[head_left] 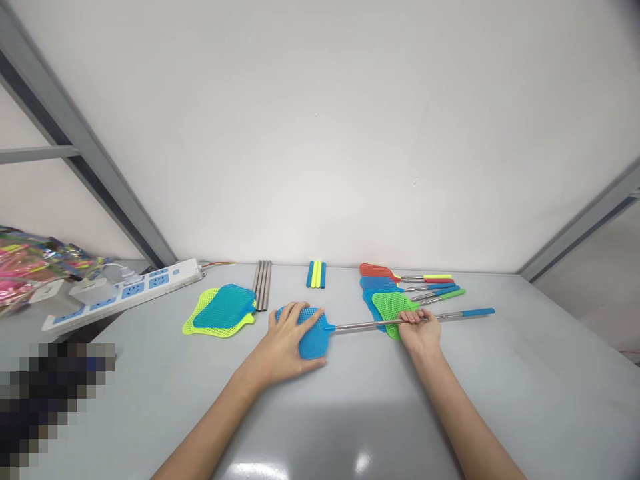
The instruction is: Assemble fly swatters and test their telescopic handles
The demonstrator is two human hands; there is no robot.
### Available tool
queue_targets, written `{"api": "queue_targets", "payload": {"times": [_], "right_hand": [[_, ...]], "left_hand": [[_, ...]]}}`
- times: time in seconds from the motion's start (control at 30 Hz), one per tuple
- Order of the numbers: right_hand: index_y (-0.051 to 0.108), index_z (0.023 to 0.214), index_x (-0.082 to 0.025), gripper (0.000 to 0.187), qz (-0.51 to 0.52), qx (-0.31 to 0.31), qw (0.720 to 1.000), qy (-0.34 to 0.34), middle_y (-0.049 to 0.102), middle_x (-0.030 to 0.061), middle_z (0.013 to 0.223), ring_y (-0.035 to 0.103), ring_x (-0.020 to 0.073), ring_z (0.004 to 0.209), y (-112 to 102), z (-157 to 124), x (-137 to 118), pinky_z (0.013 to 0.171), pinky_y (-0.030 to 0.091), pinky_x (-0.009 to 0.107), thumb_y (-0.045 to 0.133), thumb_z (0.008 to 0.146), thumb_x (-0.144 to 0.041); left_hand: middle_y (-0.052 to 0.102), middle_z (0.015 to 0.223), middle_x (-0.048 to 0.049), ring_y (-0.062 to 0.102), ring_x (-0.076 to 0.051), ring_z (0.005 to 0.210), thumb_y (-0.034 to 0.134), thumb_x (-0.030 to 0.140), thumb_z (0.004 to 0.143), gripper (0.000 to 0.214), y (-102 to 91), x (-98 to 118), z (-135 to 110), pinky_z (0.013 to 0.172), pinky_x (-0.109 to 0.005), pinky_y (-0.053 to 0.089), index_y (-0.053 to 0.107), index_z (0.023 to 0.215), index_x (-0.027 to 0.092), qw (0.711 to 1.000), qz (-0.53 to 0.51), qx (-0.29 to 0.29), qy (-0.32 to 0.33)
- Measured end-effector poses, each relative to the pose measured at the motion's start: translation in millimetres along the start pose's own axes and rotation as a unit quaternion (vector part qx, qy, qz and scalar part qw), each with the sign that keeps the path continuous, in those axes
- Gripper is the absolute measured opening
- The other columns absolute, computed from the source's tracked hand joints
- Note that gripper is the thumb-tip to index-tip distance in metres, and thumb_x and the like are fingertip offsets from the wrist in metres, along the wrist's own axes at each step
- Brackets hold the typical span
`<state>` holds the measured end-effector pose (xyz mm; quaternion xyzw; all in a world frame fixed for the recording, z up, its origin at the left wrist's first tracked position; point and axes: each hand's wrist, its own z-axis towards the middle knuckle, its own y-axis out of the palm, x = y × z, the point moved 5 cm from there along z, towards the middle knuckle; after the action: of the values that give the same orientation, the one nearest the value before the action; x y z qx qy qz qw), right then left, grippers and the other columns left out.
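A blue fly swatter [314,341] lies across the middle, its extended metal rod pointing right to a blue grip. My left hand [285,343] holds the mesh head, the thumb at its near edge and the fingers across its far side. Further along, my right hand [423,331] is closed round the metal rod, palm up. Behind it lie several fly swatters with short rods: a red one [377,271], blue ones [377,285] and a green one [393,307]. The green head is partly covered by the held rod and my right hand.
Left of my hands lie a teal swatter head [225,310] and a yellow one [200,327], overlapping. Behind are several metal tubes [263,283] and blue and yellow grip sleeves [316,274]. A power strip [170,275] with plugged-in chargers and shiny plastic packages [35,267] are at far left.
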<state>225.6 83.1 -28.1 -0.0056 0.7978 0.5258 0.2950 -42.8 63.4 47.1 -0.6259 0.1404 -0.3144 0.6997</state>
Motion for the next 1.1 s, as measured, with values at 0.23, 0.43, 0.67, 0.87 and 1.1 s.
{"api": "queue_targets", "payload": {"times": [0.23, 0.43, 0.67, 0.87, 1.1], "right_hand": [[0.02, 0.05, -0.017, 0.022, 0.0, -0.016, 1.0, 0.023, 0.021, -0.0081, 0.038, 0.027, 0.0048, 0.031, 6, -8, 9, 0.038, 0.026, 0.021, 0.032, 0.068, -0.013], [0.017, 0.049, -0.017, 0.026, -0.001, -0.034, 0.999, 0.033, 0.02, -0.008, 0.038, 0.026, 0.0053, 0.032, 10, -14, 14, 0.038, 0.027, 0.022, 0.035, 0.068, -0.016], [0.016, 0.049, -0.018, 0.027, 0.014, -0.033, 0.998, 0.056, 0.018, -0.0079, 0.038, 0.024, 0.0052, 0.031, 18, -22, 16, 0.037, 0.027, 0.021, 0.035, 0.068, -0.016], [0.019, 0.049, -0.018, 0.024, 0.072, 0.032, 0.992, 0.102, 0.021, -0.0077, 0.036, 0.023, 0.0058, 0.032, 19, -31, 22, 0.036, 0.026, 0.02, 0.036, 0.066, -0.014], [0.019, 0.05, -0.018, 0.024, 0.086, 0.043, 0.989, 0.115, 0.02, -0.0076, 0.036, 0.023, 0.0061, 0.032, 19, -33, 25, 0.036, 0.026, 0.02, 0.036, 0.066, -0.014]], "left_hand": [[0.03, 0.124, -0.0096, 0.022, -0.028, 0.115, 0.049, 0.047, 0.066, 0.07, 5.4, 3, -2, 0.091, -0.051, 0.009, 0.019, 0.126, 0.028, 1.0, 0.006, 0.01, -0.008], [0.038, 0.118, -0.0069, 0.028, -0.024, 0.112, 0.04, 0.042, 0.074, 0.04, 3.7, 9, 0, 0.09, -0.047, 0.016, 0.041, 0.111, 0.027, 1.0, -0.006, 0.018, -0.013], [0.047, 0.103, -0.0043, 0.038, -0.018, 0.101, 0.033, 0.034, 0.08, 0.022, -6.0, 21, 2, 0.092, -0.045, 0.011, 0.051, 0.081, 0.021, 0.999, -0.028, 0.023, 0.014], [0.051, 0.073, 0.0014, 0.045, -0.013, 0.081, 0.029, 0.024, 0.082, 0.024, -8.7, 26, 3, 0.09, -0.041, 0.014, 0.049, 0.07, 0.019, 0.998, -0.051, 0.006, 0.029], [0.051, 0.078, 0.0013, 0.045, -0.013, 0.081, 0.032, 0.022, 0.081, 0.017, -5.7, 28, 2, 0.088, -0.039, 0.015, 0.049, 0.079, 0.021, 0.997, -0.064, 0.003, 0.038]]}}
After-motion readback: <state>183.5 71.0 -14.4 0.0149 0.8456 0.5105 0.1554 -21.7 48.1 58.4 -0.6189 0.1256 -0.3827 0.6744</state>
